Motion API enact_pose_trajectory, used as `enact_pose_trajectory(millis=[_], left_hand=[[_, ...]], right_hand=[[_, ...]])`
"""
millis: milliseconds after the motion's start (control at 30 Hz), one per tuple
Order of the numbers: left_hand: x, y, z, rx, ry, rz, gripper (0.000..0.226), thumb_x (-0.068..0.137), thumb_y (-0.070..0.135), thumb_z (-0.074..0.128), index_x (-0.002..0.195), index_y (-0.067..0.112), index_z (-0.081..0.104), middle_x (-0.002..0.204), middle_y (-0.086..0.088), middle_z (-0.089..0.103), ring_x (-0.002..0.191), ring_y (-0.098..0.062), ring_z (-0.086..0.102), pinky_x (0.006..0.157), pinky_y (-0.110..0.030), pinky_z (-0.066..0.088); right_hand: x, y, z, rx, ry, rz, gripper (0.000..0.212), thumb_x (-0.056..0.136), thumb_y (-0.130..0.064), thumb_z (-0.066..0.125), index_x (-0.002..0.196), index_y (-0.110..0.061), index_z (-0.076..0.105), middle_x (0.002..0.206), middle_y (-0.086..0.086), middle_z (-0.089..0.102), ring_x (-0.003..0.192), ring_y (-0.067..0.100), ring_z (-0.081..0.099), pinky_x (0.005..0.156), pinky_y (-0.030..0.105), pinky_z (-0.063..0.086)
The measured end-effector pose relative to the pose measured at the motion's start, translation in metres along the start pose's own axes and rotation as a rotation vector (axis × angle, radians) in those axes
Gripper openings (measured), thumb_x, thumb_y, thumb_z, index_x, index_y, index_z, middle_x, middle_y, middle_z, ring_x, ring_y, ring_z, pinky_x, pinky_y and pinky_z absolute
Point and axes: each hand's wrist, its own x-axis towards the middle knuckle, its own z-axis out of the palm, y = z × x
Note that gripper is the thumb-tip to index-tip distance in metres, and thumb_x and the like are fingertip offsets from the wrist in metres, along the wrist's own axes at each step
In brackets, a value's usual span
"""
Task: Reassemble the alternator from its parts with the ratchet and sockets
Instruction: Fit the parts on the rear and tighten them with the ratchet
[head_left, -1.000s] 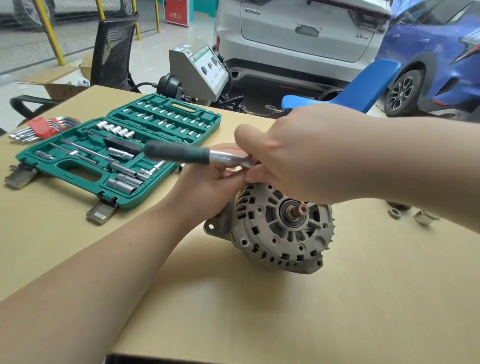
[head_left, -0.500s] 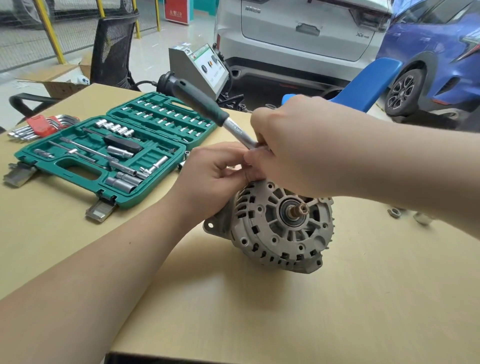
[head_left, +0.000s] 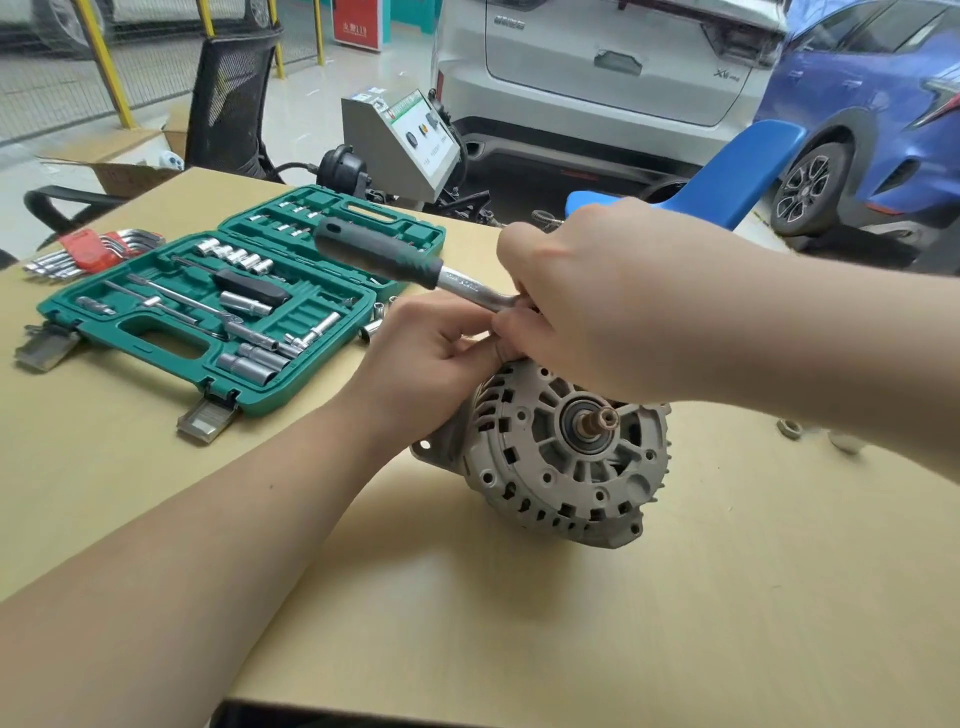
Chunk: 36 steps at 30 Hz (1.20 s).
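Observation:
A grey alternator (head_left: 561, 457) lies on its side on the tan table (head_left: 519, 623), its bare shaft end (head_left: 602, 418) facing me. My right hand (head_left: 608, 306) grips the head end of a ratchet (head_left: 410, 265) above the alternator's top; the dark green handle sticks out to the upper left. My left hand (head_left: 431, 364) curls against the alternator's upper left edge, fingertips just under the ratchet head. The ratchet head and any socket are hidden behind my hands.
An open green socket case (head_left: 171, 343) with several sockets and bars lies at the left, red-held hex keys (head_left: 88, 254) beyond it. Loose sockets (head_left: 375, 325) sit by the case. A nut (head_left: 789, 428) and small parts lie at the right. Chairs, a tester and cars stand behind.
The ratchet handle swung from pointing left, up toward the far left, and now back down partway. Both hands stayed at the alternator's top.

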Motion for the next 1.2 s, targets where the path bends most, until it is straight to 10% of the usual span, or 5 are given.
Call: enact_pose_trajectory(millis=[567, 833, 1067, 1200], left_hand=[[0.006, -0.004, 0.006, 0.017, -0.008, 0.033, 0.024, 0.095, 0.018, 0.075, 0.113, 0.005, 0.084, 0.102, 0.014, 0.077, 0.096, -0.006, 0.072, 0.088, -0.030, 0.058], [-0.006, 0.003, 0.004, -0.338, -0.211, -0.306, 0.056, 0.085, 0.042, 0.080, 0.133, 0.014, 0.070, 0.129, -0.005, 0.077, 0.124, -0.026, 0.072, 0.107, -0.058, 0.057], [-0.005, 0.002, 0.005, -0.313, -0.234, -0.274, 0.057, 0.080, 0.034, 0.086, 0.133, 0.019, 0.070, 0.126, -0.003, 0.076, 0.124, -0.025, 0.071, 0.098, -0.059, 0.062], [-0.005, 0.005, 0.004, -0.310, -0.227, -0.274, 0.055, 0.082, 0.032, 0.085, 0.133, 0.018, 0.071, 0.131, -0.002, 0.076, 0.129, -0.024, 0.069, 0.098, -0.059, 0.062]], right_hand=[[0.025, 0.010, 0.005, 0.102, 0.010, 0.144, 0.030, 0.092, -0.040, 0.047, 0.070, -0.019, 0.052, 0.065, 0.002, 0.050, 0.057, 0.021, 0.048, 0.050, 0.028, 0.029], [0.030, 0.022, 0.023, 0.043, 0.214, 0.024, 0.043, 0.087, -0.050, 0.041, 0.060, -0.018, 0.051, 0.052, 0.001, 0.045, 0.052, 0.023, 0.046, 0.050, 0.027, 0.027], [0.036, 0.026, 0.026, 0.665, -0.021, 0.102, 0.012, 0.078, -0.037, 0.059, 0.084, -0.027, 0.060, 0.078, -0.002, 0.062, 0.071, 0.014, 0.056, 0.063, 0.041, 0.047], [0.038, 0.032, 0.022, 1.052, -0.129, 0.092, 0.046, 0.070, -0.015, 0.066, 0.116, -0.024, 0.066, 0.100, 0.013, 0.073, 0.080, 0.021, 0.066, 0.076, 0.048, 0.056]])
